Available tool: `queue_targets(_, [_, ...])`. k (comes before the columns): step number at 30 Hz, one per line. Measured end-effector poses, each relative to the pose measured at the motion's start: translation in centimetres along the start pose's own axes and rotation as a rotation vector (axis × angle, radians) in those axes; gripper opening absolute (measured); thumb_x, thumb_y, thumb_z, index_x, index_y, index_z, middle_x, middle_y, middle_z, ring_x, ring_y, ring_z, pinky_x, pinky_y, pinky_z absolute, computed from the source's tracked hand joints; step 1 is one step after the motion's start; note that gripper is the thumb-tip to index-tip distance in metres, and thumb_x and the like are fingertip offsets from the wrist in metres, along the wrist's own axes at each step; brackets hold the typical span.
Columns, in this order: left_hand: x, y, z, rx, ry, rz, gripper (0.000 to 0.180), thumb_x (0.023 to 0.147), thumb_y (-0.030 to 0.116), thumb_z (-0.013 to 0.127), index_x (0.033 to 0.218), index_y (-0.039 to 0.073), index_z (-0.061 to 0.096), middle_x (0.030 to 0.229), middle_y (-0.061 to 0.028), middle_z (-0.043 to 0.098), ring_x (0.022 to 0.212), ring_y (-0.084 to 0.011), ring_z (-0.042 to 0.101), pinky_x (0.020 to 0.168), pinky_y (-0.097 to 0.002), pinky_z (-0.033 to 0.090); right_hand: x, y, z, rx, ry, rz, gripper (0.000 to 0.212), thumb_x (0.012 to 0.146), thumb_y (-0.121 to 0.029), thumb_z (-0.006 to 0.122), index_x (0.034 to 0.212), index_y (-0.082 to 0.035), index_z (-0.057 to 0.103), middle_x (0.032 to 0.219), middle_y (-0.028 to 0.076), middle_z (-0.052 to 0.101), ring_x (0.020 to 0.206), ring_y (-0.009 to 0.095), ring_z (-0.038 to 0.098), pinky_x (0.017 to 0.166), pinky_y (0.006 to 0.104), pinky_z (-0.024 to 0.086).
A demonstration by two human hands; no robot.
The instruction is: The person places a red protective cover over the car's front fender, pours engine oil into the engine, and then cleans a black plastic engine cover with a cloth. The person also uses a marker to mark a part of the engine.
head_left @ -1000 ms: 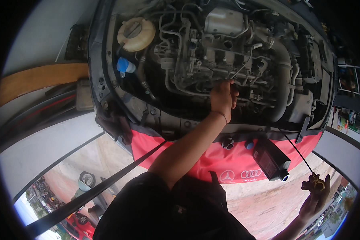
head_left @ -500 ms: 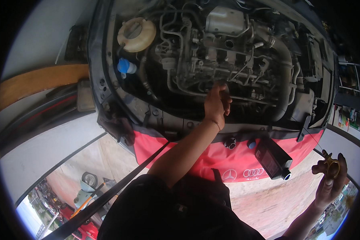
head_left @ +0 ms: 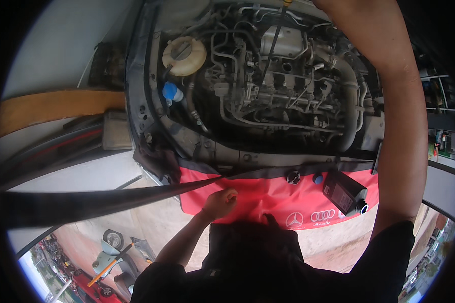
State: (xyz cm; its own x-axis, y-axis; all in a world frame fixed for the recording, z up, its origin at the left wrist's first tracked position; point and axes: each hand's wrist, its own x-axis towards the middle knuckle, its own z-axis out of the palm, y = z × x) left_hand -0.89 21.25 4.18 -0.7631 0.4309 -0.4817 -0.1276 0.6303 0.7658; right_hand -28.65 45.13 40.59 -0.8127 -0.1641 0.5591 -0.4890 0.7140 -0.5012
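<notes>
My left hand is in front of the red cover, its fingers curled in. Whether anything is inside them I cannot make out. My right arm reaches far up over the engine bay, and only part of my right hand shows at the upper edge, its fingers cut off. Beside it an oil dipstick with a yellow top slants down, its dark rod ending over the engine. The dipstick appears to hang from that hand, though the grip itself is out of view.
A pale round reservoir and a blue cap sit at the engine's left. On the red cover lie a black bottle, a dark round cap and a small blue cap. A dark strap crosses from the left.
My right hand has risen from the lower right to the top with the yellow-topped dipstick. My left hand has drawn back from the engine to the red cover.
</notes>
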Motion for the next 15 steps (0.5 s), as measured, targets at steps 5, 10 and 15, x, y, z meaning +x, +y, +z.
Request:
queue_targets(5, [1.2, -6.8, -0.9, -0.182, -0.110, -0.010, 0.023, 0.090, 0.018, 0.057, 0.107, 0.007, 0.069, 0.094, -0.0062, 0.072, 0.074, -0.0159, 0.067, 0.066, -0.0292, 0.054, 0.7, 2.4, -0.5, -0.181, -0.596, 0.188, 0.031, 0.088, -0.033, 0.071, 0.098, -0.005, 0.061, 0.067, 0.002, 0.055, 0.063, 0.010, 0.055, 0.060, 0.0265, 0.045])
queue_targets(10, [2.8, -4.2, -3.6, -0.454, -0.244, -0.336, 0.023, 0.090, 0.017, 0.058, 0.096, 0.001, 0.072, 0.072, -0.0094, 0.070, 0.052, -0.0113, 0.061, 0.039, -0.0228, 0.041, -7.3, 10.6, 8.9, -0.349, -0.715, -0.168, 0.034, 0.092, -0.041, 0.057, 0.091, -0.008, 0.063, 0.080, 0.014, 0.065, 0.082, 0.033, 0.065, 0.072, 0.0452, 0.053])
queue_targets(15, [3.8, -3.3, -3.8, -0.393, -0.246, -0.388, 0.024, 0.089, 0.020, 0.059, 0.098, 0.002, 0.071, 0.076, -0.0092, 0.071, 0.055, -0.0120, 0.062, 0.045, -0.0233, 0.044, -15.3, 19.3, 19.4, -0.454, -1.104, 0.181, 0.021, 0.088, -0.020, 0.057, 0.089, -0.003, 0.070, 0.085, 0.016, 0.068, 0.083, 0.033, 0.068, 0.074, 0.0450, 0.054])
